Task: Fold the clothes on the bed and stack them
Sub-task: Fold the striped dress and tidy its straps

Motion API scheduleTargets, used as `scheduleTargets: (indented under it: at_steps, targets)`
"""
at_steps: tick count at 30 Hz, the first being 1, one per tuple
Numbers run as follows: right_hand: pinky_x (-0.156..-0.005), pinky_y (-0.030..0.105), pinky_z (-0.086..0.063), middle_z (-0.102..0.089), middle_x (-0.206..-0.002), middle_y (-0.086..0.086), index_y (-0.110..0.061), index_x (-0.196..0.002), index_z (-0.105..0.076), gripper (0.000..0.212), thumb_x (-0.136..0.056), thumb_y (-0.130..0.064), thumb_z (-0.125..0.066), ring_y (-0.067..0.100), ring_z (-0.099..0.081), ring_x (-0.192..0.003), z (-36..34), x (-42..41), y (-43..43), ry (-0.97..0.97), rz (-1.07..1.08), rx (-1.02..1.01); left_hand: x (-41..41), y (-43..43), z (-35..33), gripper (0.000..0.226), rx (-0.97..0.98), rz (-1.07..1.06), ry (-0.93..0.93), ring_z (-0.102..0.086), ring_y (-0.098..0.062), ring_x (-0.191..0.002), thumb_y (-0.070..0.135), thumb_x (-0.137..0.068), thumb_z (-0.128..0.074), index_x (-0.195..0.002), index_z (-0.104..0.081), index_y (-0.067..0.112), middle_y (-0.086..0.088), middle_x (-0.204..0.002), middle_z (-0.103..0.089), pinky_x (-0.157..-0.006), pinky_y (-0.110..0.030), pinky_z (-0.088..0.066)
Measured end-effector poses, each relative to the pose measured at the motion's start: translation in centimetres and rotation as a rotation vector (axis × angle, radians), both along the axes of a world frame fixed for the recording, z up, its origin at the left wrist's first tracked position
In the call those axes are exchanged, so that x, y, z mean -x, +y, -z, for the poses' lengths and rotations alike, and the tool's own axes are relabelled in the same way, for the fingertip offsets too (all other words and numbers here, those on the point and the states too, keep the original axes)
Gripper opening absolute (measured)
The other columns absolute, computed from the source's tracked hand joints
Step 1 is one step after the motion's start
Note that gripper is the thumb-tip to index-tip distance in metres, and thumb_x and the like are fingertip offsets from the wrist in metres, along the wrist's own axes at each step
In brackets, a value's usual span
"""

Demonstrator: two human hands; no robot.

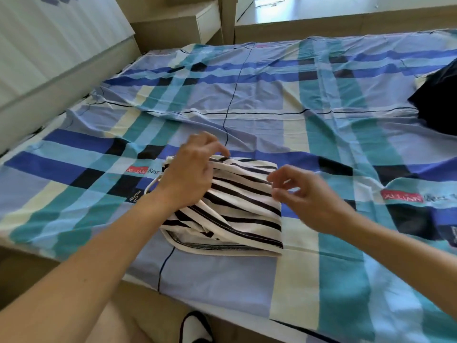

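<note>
A black-and-white striped garment (237, 209) lies folded into a rough square on the bed (247, 95), near its front edge. My left hand (190, 169) sits on the garment's far left part, its fingers curled over the top edge. My right hand (301, 194) hovers at the garment's right edge with fingers loosely bent; whether they pinch the cloth is unclear. A dark garment (437, 100) lies crumpled at the bed's far right.
The bed carries a blue, teal and cream checked sheet, wrinkled across the middle. A white padded headboard (49, 38) rises at the left, with a wooden nightstand (188, 23) behind it. A slippered foot (196, 328) shows on the floor below.
</note>
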State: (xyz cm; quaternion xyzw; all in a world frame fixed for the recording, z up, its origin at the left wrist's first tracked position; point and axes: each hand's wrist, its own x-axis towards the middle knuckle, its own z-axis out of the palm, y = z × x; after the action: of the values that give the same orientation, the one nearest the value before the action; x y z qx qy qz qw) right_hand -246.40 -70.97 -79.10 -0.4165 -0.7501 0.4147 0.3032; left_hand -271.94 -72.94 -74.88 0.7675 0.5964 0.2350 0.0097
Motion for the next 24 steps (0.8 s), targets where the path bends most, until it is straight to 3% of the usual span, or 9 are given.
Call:
scheduleTargets:
  at_steps: [2,5,8,10,13,16,18,22,24]
  targets:
    - [-0.084,0.024,-0.046,-0.057,-0.111,-0.006,-0.026,-0.113,-0.064,0.024,-0.09,-0.019,-0.07,0.011,-0.059,-0.099,0.8,1.5,-0.7,-0.099,-0.037,-0.124,-0.4,0.6,1.1,0.035,0.231,0.076,0.106,-0.046,-0.017,-0.125,0.024,-0.093,-0.064,-0.128,-0.06,0.024,0.002,-0.132,-0.051,-0.108,-0.037,-0.038]
    - [-0.106,0.036,-0.041,-0.042,-0.14,-0.007,-0.03,-0.139,-0.049,0.06,-0.084,-0.038,-0.074,0.016,-0.046,-0.128,2.0,2.3,-1.4,-0.318,-0.12,-0.215,0.3,1.1,2.6,0.086,0.531,0.114,0.31,-0.02,-0.019,-0.15,0.057,-0.085,-0.067,-0.155,-0.027,0.029,0.005,-0.163,-0.02,-0.123,-0.043,-0.018]
    - [-0.123,0.045,-0.017,-0.014,-0.162,-0.008,-0.038,-0.154,-0.025,0.085,-0.083,-0.056,-0.068,0.016,-0.015,-0.15,3.4,2.1,-1.8,-0.545,-0.208,-0.227,0.6,1.1,3.5,0.126,0.663,0.091,0.409,0.013,-0.018,-0.153,0.075,-0.071,-0.069,-0.159,0.007,0.027,0.003,-0.167,0.014,-0.125,-0.047,0.004]
    - [-0.125,0.045,0.0,0.004,-0.166,-0.011,-0.04,-0.157,-0.012,0.089,-0.086,-0.061,-0.062,0.009,0.008,-0.153,4.0,1.9,-2.1,-0.601,-0.227,-0.219,0.3,0.9,3.8,0.139,0.715,0.053,0.483,0.027,-0.019,-0.149,0.08,-0.065,-0.069,-0.155,0.024,0.027,0.002,-0.162,0.029,-0.123,-0.049,0.013]
    - [-0.125,0.046,0.007,0.014,-0.166,-0.012,-0.041,-0.158,-0.007,0.093,-0.086,-0.062,-0.062,0.001,0.022,-0.147,4.1,1.9,-2.0,-0.62,-0.235,-0.208,0.1,0.8,3.6,0.148,0.741,-0.018,0.531,0.032,-0.021,-0.147,0.083,-0.06,-0.068,-0.15,0.034,0.026,0.001,-0.16,0.035,-0.121,-0.051,0.017]
    - [-0.125,0.047,0.002,0.012,-0.166,-0.011,-0.041,-0.157,-0.01,0.095,-0.084,-0.061,-0.066,0.007,0.016,-0.152,3.9,2.0,-1.9,-0.595,-0.227,-0.2,1.1,0.2,2.0,0.142,0.772,-0.088,0.539,0.026,-0.02,-0.15,0.088,-0.06,-0.061,-0.154,0.025,0.025,0.001,-0.163,0.027,-0.12,-0.052,0.017]
    - [-0.125,0.045,-0.01,0.01,-0.166,-0.009,-0.041,-0.155,-0.021,0.096,-0.077,-0.059,-0.074,0.014,0.003,-0.154,3.7,2.0,-1.9,-0.528,-0.186,-0.21,2.5,-0.5,0.5,0.129,0.733,-0.19,0.403,0.011,-0.019,-0.154,0.092,-0.062,-0.048,-0.16,0.003,0.025,0.002,-0.167,0.009,-0.122,-0.055,0.009]
    - [-0.112,0.031,-0.035,0.008,-0.161,-0.016,-0.042,-0.146,-0.034,0.101,-0.063,-0.048,-0.09,0.012,-0.016,-0.149,2.7,1.6,-2.0,-0.342,-0.078,-0.1,6.1,-0.8,-0.7,0.105,0.454,-0.54,0.004,-0.038,-0.031,-0.14,0.083,-0.072,-0.051,-0.15,-0.032,0.015,-0.012,-0.154,-0.036,-0.113,-0.05,-0.036]
    - [-0.108,0.026,-0.036,-0.004,-0.158,-0.012,-0.043,-0.14,-0.042,0.092,-0.062,-0.048,-0.09,0.007,-0.028,-0.141,2.4,1.6,-1.9,-0.261,-0.002,-0.025,7.6,-1.1,0.2,0.094,0.632,-0.656,-0.064,-0.056,-0.034,-0.122,0.076,-0.075,-0.062,-0.139,-0.043,0.008,-0.016,-0.137,-0.055,-0.098,-0.047,-0.051]
